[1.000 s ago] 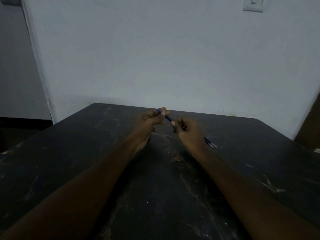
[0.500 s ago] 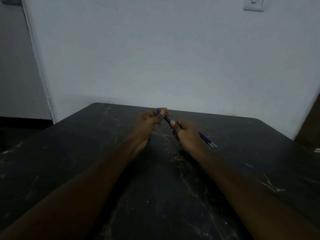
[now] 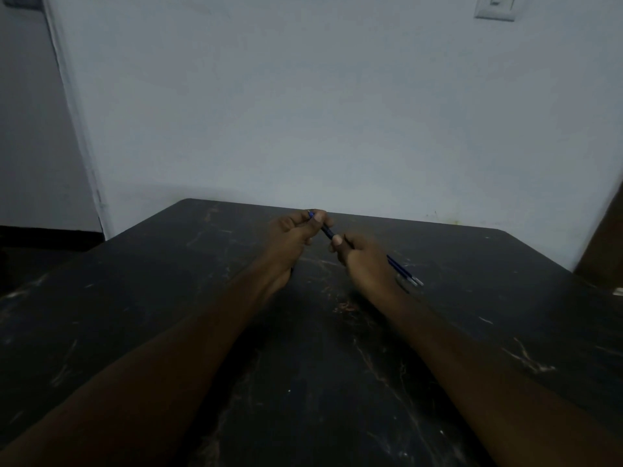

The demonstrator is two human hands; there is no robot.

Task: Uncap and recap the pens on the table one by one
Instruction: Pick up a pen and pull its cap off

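Observation:
Both hands hold one dark blue pen [image 3: 327, 232] above the middle of the black table [image 3: 168, 298]. My left hand [image 3: 293, 235] pinches the pen's blue cap end between thumb and fingers. My right hand [image 3: 362, 261] grips the barrel lower down, fingers curled round it. The pen slants from upper left to lower right between the hands. Whether the cap is seated on the pen I cannot tell. More blue pens [image 3: 403, 269] with pale tips lie on the table just right of my right wrist, partly hidden by it.
The table's far edge meets a white wall [image 3: 337, 112]. A light switch [image 3: 495, 6] is high on the wall at the right. A brown object [image 3: 603, 251] stands at the table's right edge.
My hands have barely moved; the left hand's fingers closed slightly tighter over the cap end, and the right hand shifted a little lower along the barrel.

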